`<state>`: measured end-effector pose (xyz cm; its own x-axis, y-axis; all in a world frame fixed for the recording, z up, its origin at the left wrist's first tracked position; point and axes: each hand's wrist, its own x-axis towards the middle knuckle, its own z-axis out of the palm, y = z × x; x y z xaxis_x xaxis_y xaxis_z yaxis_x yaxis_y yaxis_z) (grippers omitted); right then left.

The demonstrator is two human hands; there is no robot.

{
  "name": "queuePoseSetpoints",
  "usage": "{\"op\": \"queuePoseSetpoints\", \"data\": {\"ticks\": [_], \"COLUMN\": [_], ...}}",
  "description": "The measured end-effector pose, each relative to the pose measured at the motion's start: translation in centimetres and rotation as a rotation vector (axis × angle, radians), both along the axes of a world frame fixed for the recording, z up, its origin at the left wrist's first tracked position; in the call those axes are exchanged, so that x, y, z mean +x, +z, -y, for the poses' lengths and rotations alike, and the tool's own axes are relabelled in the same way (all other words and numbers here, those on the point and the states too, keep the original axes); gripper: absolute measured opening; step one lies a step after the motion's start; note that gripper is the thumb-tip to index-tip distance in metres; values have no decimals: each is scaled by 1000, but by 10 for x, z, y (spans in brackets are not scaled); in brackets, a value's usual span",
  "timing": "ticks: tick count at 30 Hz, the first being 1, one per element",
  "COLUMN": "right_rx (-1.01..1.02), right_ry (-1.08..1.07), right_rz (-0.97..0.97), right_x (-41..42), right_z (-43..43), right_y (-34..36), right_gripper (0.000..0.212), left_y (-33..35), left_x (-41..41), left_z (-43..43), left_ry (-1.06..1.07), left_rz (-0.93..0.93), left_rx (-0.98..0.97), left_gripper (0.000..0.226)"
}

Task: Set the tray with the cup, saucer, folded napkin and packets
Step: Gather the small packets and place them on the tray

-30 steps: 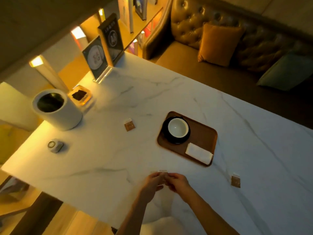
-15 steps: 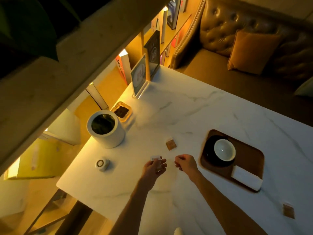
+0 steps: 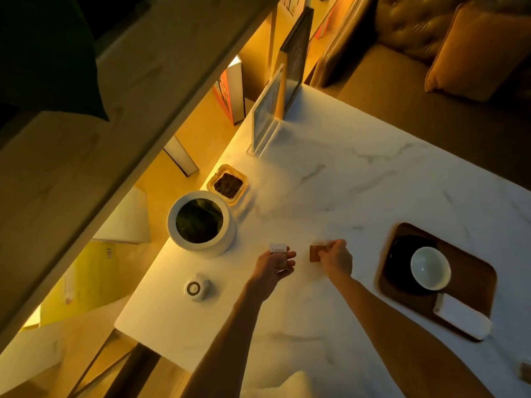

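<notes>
A brown wooden tray (image 3: pixel 471 265) lies at the right of the marble table. On it a white cup (image 3: pixel 430 267) sits in a black saucer (image 3: pixel 400 262), and a folded white napkin (image 3: pixel 462 315) rests at its near end. My left hand (image 3: pixel 274 265) holds a small packet (image 3: pixel 278 249) with a white top strip. To its right, my right hand (image 3: pixel 336 258) pinches a brown packet (image 3: pixel 315 252) at the table surface. A third packet (image 3: pixel 525 370) lies at the far right edge of the view.
A white cylindrical bin (image 3: pixel 201 222) stands left of my hands, with an amber glass dish (image 3: pixel 228 183) behind it. A small round white device (image 3: pixel 196 288) lies near the table's left edge. Upright sign holders (image 3: pixel 267 110) stand at the far corner. A sofa with cushions (image 3: pixel 474 50) lies beyond.
The view has swung left. My hands parted; the left kept its packet, while the right reached forward and closed on the brown packet that lay on the table.
</notes>
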<state>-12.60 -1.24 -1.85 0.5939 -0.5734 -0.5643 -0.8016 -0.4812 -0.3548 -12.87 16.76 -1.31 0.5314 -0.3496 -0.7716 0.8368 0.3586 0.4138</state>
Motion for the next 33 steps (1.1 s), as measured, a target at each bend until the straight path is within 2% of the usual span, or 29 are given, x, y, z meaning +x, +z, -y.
{"op": "queuePoseSetpoints", "data": {"ticks": [4,8,11,13,19,24,27,33], "right_rx": [256,535,650,690,625,587,544,516], "right_ry": [-203,-343,-264,-182,-48,-103,-151,-339], "right_rz": [-52,90,166,185,330,434,462,589], "right_x": [-4,-12,-21,-30,-63,-110,-144,-218], "right_z": [0,-3,-2,-1,7,26,42,89], "right_y": [-2,18,40,54,94,124,131,140], "right_gripper": [39,39,34,30,27,33,34,20], "left_y": [-5,-5,0,13,62,94,103,115], "left_x": [0,-2,-4,-9,-40,-80,-107,-149], "left_z": [1,4,13,21,42,61,84,144], "left_ry": [17,49,44,13,-99,-227,-267,-389], "left_rz": [-32,-45,-5,32,154,352,362,374], "left_rx": [-10,-9,-4,-28,-129,-125,-135,-125], "left_gripper": [27,26,26,34,53,43,38,25]}}
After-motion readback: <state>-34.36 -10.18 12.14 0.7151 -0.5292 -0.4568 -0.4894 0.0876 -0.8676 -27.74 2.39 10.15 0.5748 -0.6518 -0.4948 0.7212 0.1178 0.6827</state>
